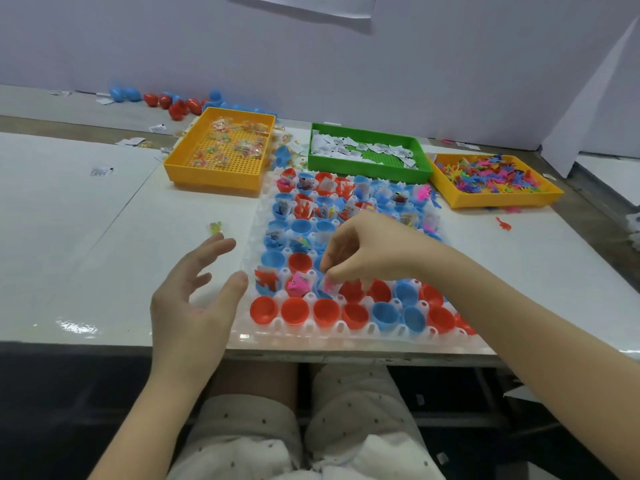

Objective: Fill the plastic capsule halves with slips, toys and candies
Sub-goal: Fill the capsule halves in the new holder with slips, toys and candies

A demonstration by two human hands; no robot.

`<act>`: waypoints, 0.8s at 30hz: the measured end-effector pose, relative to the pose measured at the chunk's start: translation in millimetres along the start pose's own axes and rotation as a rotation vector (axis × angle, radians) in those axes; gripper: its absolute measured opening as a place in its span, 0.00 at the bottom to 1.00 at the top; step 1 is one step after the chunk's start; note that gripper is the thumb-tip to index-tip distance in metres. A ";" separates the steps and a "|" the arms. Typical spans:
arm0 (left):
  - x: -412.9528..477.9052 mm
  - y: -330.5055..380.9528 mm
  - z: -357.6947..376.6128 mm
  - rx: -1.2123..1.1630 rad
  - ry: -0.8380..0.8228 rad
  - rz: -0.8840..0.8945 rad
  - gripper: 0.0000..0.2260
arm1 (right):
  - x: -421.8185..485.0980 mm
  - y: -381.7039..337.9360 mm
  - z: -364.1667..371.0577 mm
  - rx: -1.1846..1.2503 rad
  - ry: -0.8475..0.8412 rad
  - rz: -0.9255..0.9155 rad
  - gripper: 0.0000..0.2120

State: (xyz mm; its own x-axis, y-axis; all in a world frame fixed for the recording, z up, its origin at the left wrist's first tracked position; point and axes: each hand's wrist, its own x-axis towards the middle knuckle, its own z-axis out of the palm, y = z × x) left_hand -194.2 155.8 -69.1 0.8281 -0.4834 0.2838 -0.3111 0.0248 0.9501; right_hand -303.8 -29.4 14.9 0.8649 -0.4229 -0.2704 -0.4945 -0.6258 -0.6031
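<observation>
The tabletop (69,258) carries one yellow candy tray (211,176), one green slip tray (367,169), one yellow toy tray (498,201), one clear holder (346,336) whose nearest row begins with four red capsule halves (294,310) then two blue capsule halves (385,317), and one loose candy packet (215,227).

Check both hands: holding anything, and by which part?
Right hand pinches a small pink toy by its top end, over a blue capsule half. Left hand holds nothing.
</observation>
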 end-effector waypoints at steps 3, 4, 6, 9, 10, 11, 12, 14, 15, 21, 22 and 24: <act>0.8 -1.0 1.8 0.009 -0.003 0.002 0.18 | 2.9 -1.7 0.8 -0.093 0.009 -0.049 0.02; 1.0 -1.2 2.2 0.010 -0.003 0.002 0.18 | 2.9 -2.2 1.8 -0.119 0.008 -0.068 0.02; 2.2 -1.9 2.5 0.015 -0.001 0.003 0.18 | 2.9 -2.6 4.8 -0.162 0.006 -0.101 0.03; 5.9 -2.0 3.3 0.018 0.007 0.013 0.19 | 3.1 -0.6 7.8 -0.188 0.021 -0.143 0.05; 7.5 -2.1 3.4 0.020 0.013 0.018 0.19 | 2.6 0.4 6.9 -0.187 0.028 -0.146 0.07; 9.2 -2.3 3.4 0.023 0.018 0.023 0.20 | 2.1 1.6 5.3 -0.180 0.030 -0.143 0.09; 11.0 -2.7 3.2 0.026 0.022 0.030 0.20 | 1.1 2.7 2.9 -0.164 0.024 -0.138 0.11; 15.4 -3.7 2.7 0.026 0.029 0.046 0.20 | -1.7 5.2 -3.2 -0.114 0.003 -0.127 0.13; 18.2 -3.9 2.8 0.029 0.031 0.050 0.20 | -3.1 6.8 -6.3 -0.095 0.002 -0.125 0.14; 46.6 -0.3 6.6 0.080 0.032 0.066 0.17 | -11.4 17.2 -23.0 -0.072 0.075 -0.149 0.10; 54.0 1.4 7.3 0.085 0.026 0.069 0.16 | -12.1 18.6 -25.7 -0.063 0.086 -0.148 0.10; 71.9 6.2 9.0 0.096 0.015 0.079 0.15 | -12.9 21.7 -30.8 -0.018 0.112 -0.154 0.08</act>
State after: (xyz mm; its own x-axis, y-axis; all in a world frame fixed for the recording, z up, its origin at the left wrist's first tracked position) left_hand -140.8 113.3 -44.0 0.8058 -0.4700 0.3602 -0.4186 -0.0220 0.9079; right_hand -328.4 -57.7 28.4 0.9160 -0.3910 -0.0898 -0.3592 -0.6998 -0.6175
